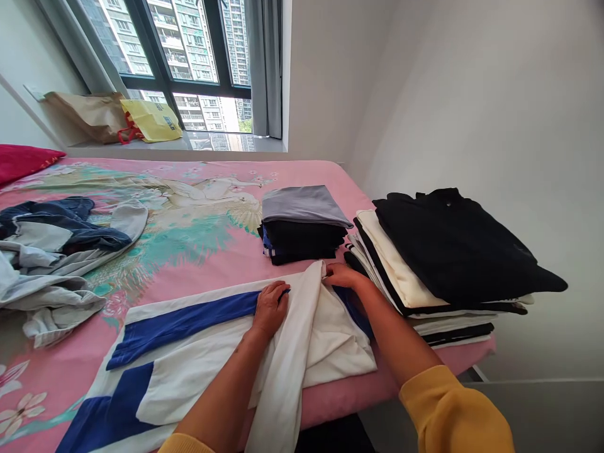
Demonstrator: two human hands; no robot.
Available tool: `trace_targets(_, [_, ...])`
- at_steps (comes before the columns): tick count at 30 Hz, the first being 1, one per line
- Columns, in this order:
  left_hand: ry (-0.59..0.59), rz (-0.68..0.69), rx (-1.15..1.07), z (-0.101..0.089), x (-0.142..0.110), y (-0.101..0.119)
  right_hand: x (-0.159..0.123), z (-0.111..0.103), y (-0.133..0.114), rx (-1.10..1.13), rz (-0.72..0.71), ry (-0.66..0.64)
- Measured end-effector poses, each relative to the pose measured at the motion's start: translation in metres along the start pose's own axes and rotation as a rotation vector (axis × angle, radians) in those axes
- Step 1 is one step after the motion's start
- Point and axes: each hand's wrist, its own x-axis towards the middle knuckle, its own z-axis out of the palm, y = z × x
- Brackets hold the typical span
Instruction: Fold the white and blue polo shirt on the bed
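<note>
A white-and-blue garment point(198, 377) lies spread along the near edge of the bed, and its kind is not certain. One long white strip of it, like a sleeve, is folded across and hangs over the edge. My left hand point(272, 308) rests on the garment beside this strip, fingers curled in on the blue-and-white cloth. At the strip's far end my right hand point(342, 277) grips the cloth, with its fingertips partly hidden by the fabric. Just beyond the hands stands a small stack of folded clothes point(306, 207), grey on top and black beneath.
To the right rises a taller stack of folded clothes point(453, 245), topped in black. Crumpled clothes point(70, 245) lie at left on the pink flowered bed point(189, 277). A red cushion point(23, 162) is at far left. Paper bags point(153, 119) stand on the windowsill.
</note>
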Motion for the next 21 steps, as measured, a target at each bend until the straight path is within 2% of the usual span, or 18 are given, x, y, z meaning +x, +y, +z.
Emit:
trace_targets(6, [0.014, -0.007, -0.022, 0.0, 0.001, -0.001, -0.011, 0.006, -0.002, -0.179, 0.156, 0.271])
trace_targets(9, [0.02, -0.013, -0.039, -0.001, 0.001, -0.001, -0.016, 0.007, -0.011, -0.233, 0.156, 0.329])
trace_targets(12, [0.025, -0.012, -0.049, 0.0, 0.001, -0.001, -0.027, 0.007, -0.021, -0.313, 0.087, 0.409])
trace_targets(15, [0.034, -0.013, -0.046, 0.001, 0.001, -0.002, -0.04, 0.009, -0.021, -0.405, -0.006, 0.311])
trace_targets(17, [0.032, -0.014, -0.042, 0.002, 0.002, -0.002, -0.047, 0.01, -0.018, -0.433, -0.001, 0.226])
trace_targets(19, [0.026, -0.009, -0.041, 0.002, 0.002, -0.003, -0.052, 0.012, -0.017, -0.45, 0.04, 0.24])
trace_targets(21, [0.028, -0.005, -0.043, 0.002, 0.002, -0.003, -0.057, 0.015, -0.021, -0.461, 0.02, 0.282])
